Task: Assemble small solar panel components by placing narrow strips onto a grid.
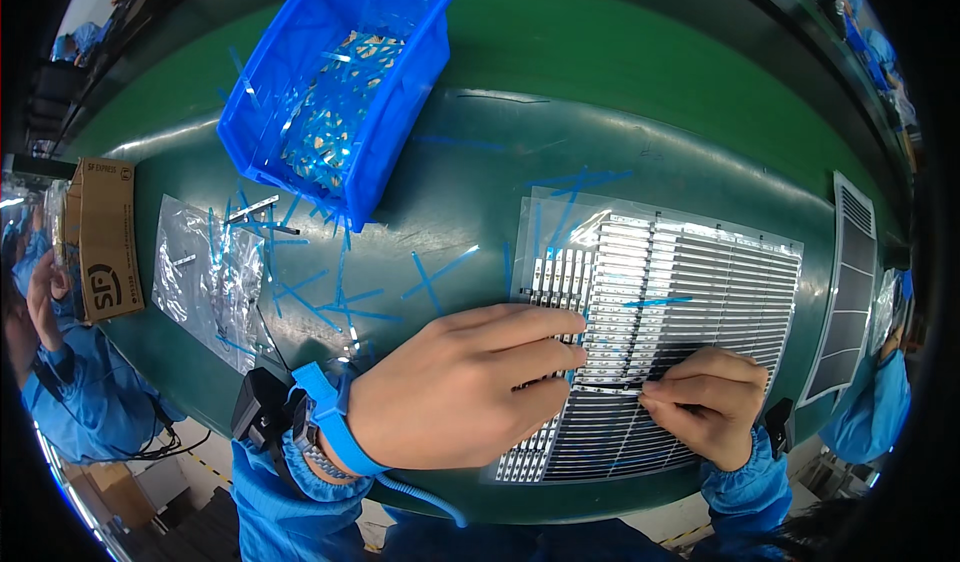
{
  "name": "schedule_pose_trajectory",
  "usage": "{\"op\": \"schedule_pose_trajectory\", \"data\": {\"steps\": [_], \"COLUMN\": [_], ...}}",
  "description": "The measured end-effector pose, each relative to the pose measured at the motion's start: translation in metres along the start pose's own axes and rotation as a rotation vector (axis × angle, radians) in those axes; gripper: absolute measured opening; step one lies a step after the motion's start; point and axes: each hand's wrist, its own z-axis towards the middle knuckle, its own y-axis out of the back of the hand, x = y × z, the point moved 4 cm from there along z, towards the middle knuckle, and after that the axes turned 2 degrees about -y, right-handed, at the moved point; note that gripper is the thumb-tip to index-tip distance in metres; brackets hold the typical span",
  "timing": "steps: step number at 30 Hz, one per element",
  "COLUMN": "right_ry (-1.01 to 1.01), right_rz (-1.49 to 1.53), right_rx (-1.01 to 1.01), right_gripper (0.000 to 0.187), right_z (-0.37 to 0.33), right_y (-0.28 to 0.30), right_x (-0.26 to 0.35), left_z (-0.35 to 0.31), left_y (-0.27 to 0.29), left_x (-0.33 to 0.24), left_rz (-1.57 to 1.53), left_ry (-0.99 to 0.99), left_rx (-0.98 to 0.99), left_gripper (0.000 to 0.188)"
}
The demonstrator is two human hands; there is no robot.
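A sheet of narrow black-and-white strips (720,292) lies on clear film before me. My left hand (460,387) is over its left part, fingers bent and pressed close together. A bit of blue shows by its fingertips; what they hold, if anything, is hidden. At the lower middle of the sheet, my right hand (710,402) pinches the right end of a thin white strip (608,391). That strip runs level toward my left fingertips. Left of the strips' main block stands a column of short striped pieces (560,274). A blue tape sliver (658,303) lies across the sheet.
A blue bin (405,112) with small scraps stands at the back left. Loose blue tape slivers (330,307) litter the green table (470,212). A clear plastic bag (205,277) and a cardboard box (107,237) are at left, another striped sheet (845,302) at right. People sit at both sides.
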Motion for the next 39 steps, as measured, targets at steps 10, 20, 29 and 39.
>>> {"op": "schedule_pose_trajectory", "data": {"steps": [10, 20, 29, 39], "right_ry": [0.015, 0.007, 0.016, 0.029], "right_rz": [-0.019, -0.008, 0.011, 0.006], "right_rx": [0.011, -0.003, -0.018, -0.017], "right_gripper": [0.017, 0.017, 0.017, 0.017], "right_z": [0.0, 0.001, 0.0, 0.002], "right_y": [0.0, -0.001, -0.003, -0.002], "right_x": [0.0, 0.0, 0.0, 0.001], "left_z": [0.001, 0.001, 0.004, 0.007], "left_y": [-0.001, -0.003, -0.008, -0.008], "left_x": [0.0, -0.002, -0.009, -0.012], "left_rz": [0.0, 0.075, 0.212, 0.255], "left_ry": [-0.001, -0.045, -0.072, -0.029], "left_rx": [-0.002, 0.0, 0.035, 0.086], "left_gripper": [0.02, 0.023, 0.025, 0.026]}}
